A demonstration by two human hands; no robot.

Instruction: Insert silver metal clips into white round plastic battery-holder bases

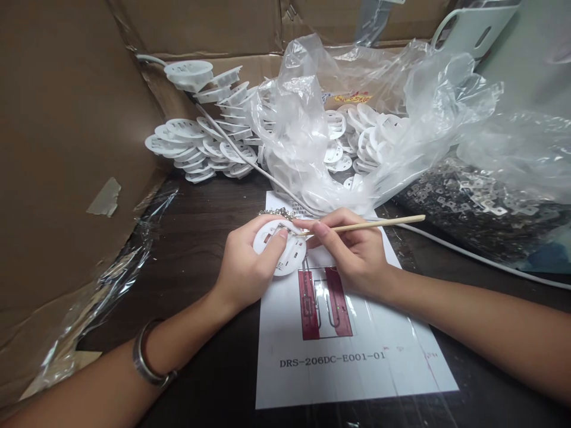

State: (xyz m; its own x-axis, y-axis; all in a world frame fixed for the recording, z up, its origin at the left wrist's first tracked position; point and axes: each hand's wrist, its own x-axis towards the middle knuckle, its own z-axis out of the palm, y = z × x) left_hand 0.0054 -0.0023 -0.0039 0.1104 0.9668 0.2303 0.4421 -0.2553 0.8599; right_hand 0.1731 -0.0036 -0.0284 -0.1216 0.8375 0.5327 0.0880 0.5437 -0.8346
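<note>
Our left hand (243, 261) gripped a white disc (291, 257) by its edge, right hand (357, 249) pinched a stick (392, 223). Cardboard (62, 119) sat well apart.

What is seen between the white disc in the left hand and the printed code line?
In the head view, the red printed diagram appears between the white disc and the code.

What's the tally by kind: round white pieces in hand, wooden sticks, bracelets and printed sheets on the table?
Round white piece in the left hand: 1
Wooden stick in the right hand: 1
Bracelet: 1
Printed sheet: 1
Total: 4
</note>
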